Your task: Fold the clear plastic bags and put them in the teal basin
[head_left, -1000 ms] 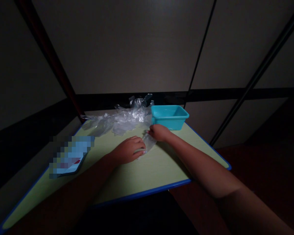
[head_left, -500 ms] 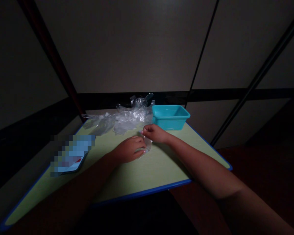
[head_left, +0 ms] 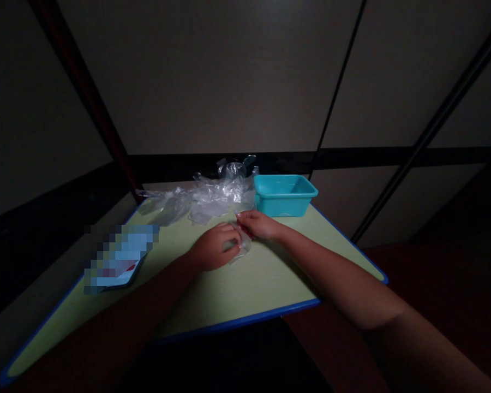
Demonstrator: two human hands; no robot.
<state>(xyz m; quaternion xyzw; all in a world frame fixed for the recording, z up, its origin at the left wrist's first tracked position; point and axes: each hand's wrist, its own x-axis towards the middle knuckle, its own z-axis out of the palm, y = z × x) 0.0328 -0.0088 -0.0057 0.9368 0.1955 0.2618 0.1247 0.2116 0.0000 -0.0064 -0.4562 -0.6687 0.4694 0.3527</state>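
A clear plastic bag [head_left: 242, 251] lies on the table between my hands, partly covered by them. My left hand [head_left: 217, 245] curls over its left side, thumb and fingers closed on the plastic. Just beyond, my right hand [head_left: 257, 224] pinches at the bag's far edge, thumb against the bent fingers. Some of what sits between the right fingers is hidden. Behind the hands is a loose heap of clear plastic bags [head_left: 219, 196], crumpled and shiny.
A turquoise plastic basket [head_left: 284, 206] stands at the table's back right, beside the heap. At the left edge lies a flat bluish item [head_left: 126, 256], blurred out. The pale green table [head_left: 245, 295] has a blue rim, with a panelled wall [head_left: 229, 82] behind it.
My left fingers have curled in more tightly over the bag. My right hand has shifted slightly, its fingers now lower and more bent. The heap and basket stay put.
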